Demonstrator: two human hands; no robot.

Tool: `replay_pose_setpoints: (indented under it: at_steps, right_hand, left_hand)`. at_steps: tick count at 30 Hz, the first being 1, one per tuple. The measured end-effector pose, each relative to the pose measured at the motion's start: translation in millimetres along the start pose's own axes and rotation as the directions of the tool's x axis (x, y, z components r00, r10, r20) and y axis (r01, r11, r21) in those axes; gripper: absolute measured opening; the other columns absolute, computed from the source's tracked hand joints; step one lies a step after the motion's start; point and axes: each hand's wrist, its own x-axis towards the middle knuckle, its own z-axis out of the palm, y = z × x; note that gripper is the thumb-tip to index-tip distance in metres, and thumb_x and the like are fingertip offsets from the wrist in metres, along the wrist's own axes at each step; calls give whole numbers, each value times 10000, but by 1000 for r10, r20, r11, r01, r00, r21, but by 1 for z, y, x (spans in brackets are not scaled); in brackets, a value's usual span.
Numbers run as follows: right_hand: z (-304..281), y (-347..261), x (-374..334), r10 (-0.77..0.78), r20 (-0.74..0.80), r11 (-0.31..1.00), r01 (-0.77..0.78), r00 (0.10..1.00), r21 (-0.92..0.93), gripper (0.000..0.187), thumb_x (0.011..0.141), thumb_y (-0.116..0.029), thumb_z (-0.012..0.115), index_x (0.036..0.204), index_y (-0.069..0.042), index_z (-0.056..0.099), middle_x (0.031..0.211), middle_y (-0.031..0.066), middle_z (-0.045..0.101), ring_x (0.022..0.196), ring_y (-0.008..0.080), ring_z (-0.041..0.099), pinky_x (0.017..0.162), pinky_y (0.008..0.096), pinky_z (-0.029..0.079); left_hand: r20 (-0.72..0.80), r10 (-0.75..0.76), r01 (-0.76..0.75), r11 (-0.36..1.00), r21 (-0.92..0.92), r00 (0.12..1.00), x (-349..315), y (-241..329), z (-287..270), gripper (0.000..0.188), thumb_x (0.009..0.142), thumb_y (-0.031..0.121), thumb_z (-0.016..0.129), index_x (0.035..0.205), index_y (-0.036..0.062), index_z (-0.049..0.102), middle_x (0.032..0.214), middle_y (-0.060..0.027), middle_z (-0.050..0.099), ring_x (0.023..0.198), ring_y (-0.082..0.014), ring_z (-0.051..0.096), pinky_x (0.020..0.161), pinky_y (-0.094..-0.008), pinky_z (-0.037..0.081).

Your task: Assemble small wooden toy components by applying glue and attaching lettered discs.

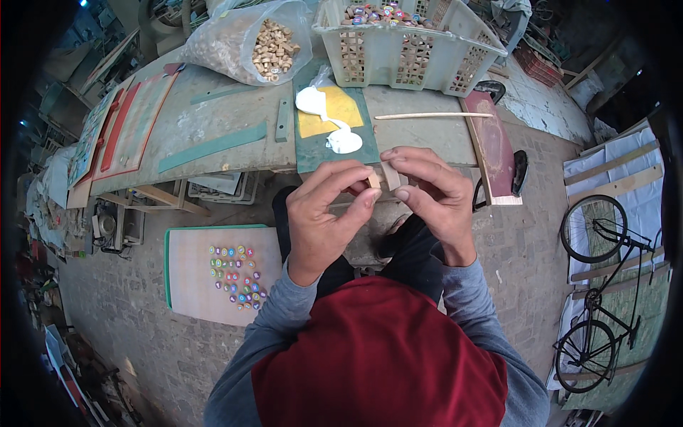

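Observation:
Just in front of the table's near edge, my left hand (316, 226) pinches a small wooden block (373, 178) between thumb and fingers. My right hand (442, 201) grips a second wooden piece (390, 175), slightly longer, between its thumb and fingertips. The two pieces are side by side; whether they touch is too small to tell. Just beyond my hands lies a green board (304, 158) with a yellow sheet (348, 105) on it. White paste (344, 141) forms a puddle there, trailing from a white lump (309, 102).
A clear bag (220, 50) of small wooden pieces lies at the back, beside a pale plastic crate (398, 67) of coloured pieces. A thin stick (434, 115) and green strips (213, 147) lie on the table (235, 117). Lower left, a board (192, 285) carries several round lettered pieces.

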Motion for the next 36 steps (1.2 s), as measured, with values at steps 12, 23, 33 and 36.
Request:
replay_pose_setpoints:
  at_steps: [12, 23, 33, 36]
  right_hand:
    - [-1, -5, 3, -14, 65, 993, 21, 998, -114, 354, 799, 24, 701, 1153, 14, 700, 1169, 183, 687, 1126, 286, 651, 974, 373, 495]
    - [5, -3, 0, 76, -31, 997, -77, 997, -22, 719, 785, 42, 679, 1456, -26, 430, 1173, 190, 683, 1094, 281, 669, 966, 397, 505]
    - [21, -3, 8, -172, 241, 931, 238, 955, -279, 917, 755, 85, 680, 1543, -83, 242, 1394, 229, 497, 973, 283, 685, 909, 409, 526]
    - [29, 6, 5, -123, 261, 954, 187, 957, -235, 902, 767, 66, 697, 1537, -82, 251, 1399, 217, 499, 983, 286, 681, 913, 409, 526]
  left_hand:
    - [121, -13, 10, 1000, 23, 993, -5, -3, -13, 343, 809, -145, 690, 1143, -75, 660, 1120, -160, 647, 917, -151, 648, 771, -262, 557]
    - [120, -76, 65, 994, 92, 990, 4, -5, -29, 472, 773, 115, 818, 1203, 9, 654, 1094, -127, 707, 942, -202, 686, 816, -329, 548]
    - [279, -8, -39, 986, 165, 960, 7, 0, -45, 572, 760, 100, 793, 1293, 33, 597, 1128, -126, 702, 1048, -307, 654, 916, -401, 513]
    - [277, -43, -23, 973, 231, 960, 1, 2, -56, 476, 763, 51, 784, 1219, 20, 652, 1060, -106, 706, 916, -208, 654, 869, -345, 507]
